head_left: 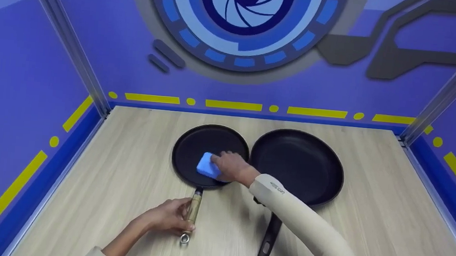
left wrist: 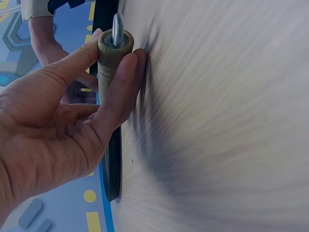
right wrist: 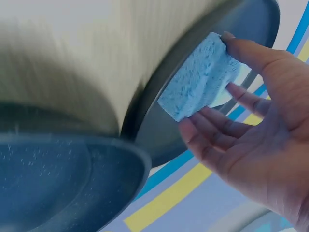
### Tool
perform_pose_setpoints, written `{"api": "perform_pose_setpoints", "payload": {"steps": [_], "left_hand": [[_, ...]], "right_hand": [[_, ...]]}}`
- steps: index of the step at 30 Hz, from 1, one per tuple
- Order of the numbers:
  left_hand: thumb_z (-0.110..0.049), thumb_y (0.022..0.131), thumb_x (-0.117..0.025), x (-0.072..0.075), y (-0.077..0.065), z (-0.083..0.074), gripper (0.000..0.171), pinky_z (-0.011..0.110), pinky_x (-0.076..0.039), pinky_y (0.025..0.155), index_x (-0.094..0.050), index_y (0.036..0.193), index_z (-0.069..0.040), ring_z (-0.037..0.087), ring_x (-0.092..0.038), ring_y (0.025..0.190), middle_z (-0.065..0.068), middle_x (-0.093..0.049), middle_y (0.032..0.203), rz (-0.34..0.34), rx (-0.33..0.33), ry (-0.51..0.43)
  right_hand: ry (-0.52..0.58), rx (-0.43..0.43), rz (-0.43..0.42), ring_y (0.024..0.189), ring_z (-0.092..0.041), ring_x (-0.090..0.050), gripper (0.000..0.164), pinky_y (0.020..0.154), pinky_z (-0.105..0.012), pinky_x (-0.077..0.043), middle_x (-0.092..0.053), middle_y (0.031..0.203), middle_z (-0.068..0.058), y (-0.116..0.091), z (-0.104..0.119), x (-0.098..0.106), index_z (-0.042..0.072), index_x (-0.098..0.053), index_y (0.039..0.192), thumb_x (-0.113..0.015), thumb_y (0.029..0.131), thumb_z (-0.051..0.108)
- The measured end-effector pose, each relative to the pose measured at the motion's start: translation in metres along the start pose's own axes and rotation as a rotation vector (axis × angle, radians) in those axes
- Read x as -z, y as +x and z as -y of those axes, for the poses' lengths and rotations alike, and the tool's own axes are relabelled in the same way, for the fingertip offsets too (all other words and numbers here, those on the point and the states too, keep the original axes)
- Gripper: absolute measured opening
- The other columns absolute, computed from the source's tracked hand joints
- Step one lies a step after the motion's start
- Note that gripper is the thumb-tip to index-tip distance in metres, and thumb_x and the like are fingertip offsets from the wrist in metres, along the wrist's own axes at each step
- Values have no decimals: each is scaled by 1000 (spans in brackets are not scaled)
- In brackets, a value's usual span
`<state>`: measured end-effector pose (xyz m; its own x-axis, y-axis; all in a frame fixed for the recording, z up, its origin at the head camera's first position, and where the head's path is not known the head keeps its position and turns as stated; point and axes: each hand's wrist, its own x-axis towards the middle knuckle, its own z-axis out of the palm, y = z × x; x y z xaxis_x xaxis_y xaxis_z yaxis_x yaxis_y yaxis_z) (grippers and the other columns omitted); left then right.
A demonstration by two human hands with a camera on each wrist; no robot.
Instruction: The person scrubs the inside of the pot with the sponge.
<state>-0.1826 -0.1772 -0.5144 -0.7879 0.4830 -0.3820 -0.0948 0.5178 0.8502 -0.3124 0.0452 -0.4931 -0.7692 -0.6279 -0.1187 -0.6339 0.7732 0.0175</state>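
Observation:
A flat black pan point(head_left: 193, 141) lies on the table, its wooden handle point(head_left: 194, 209) pointing toward me. My left hand point(head_left: 168, 215) grips that handle near its metal hanging ring point(head_left: 184, 238), thumb and fingers on either side of it in the left wrist view. Over the pan's surface, my right hand point(head_left: 233, 166) holds a light blue sponge point(head_left: 208, 165). The right wrist view shows thumb and fingertips pinching the sponge point(right wrist: 198, 77) by its edges. Whether its underside touches the pan is hard to tell.
A larger, deeper black frying pan point(head_left: 295, 162) stands right beside the flat one, rims close together. Its black handle point(head_left: 270, 239) points toward me, and my right forearm passes above it. Blue panels point(head_left: 231, 93) wall in the wood-grain table point(head_left: 126, 156) at the back and sides.

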Motion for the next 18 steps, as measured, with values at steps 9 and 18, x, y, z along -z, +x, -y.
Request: {"api": "perform_pose_setpoints", "payload": {"steps": [9, 18], "left_hand": [[-4, 83, -83, 0, 0, -3, 83, 30, -62, 67, -37, 151, 7, 13, -64, 79, 9, -56, 99, -16, 16, 2], [-9, 84, -84, 1, -1, -4, 85, 26, -54, 73, -36, 152, 8, 14, -57, 84, 7, -56, 98, -1, 8, 58]], "right_hand": [[-59, 153, -41, 109, -32, -68, 44, 92, -45, -58, -70, 118, -14, 0, 17, -1, 17, -60, 131, -75, 90, 14], [69, 167, -7, 115, -34, -65, 52, 98, -48, -55, -67, 126, -13, -4, 0, 0, 21, -59, 137, -81, 89, 22]]}}
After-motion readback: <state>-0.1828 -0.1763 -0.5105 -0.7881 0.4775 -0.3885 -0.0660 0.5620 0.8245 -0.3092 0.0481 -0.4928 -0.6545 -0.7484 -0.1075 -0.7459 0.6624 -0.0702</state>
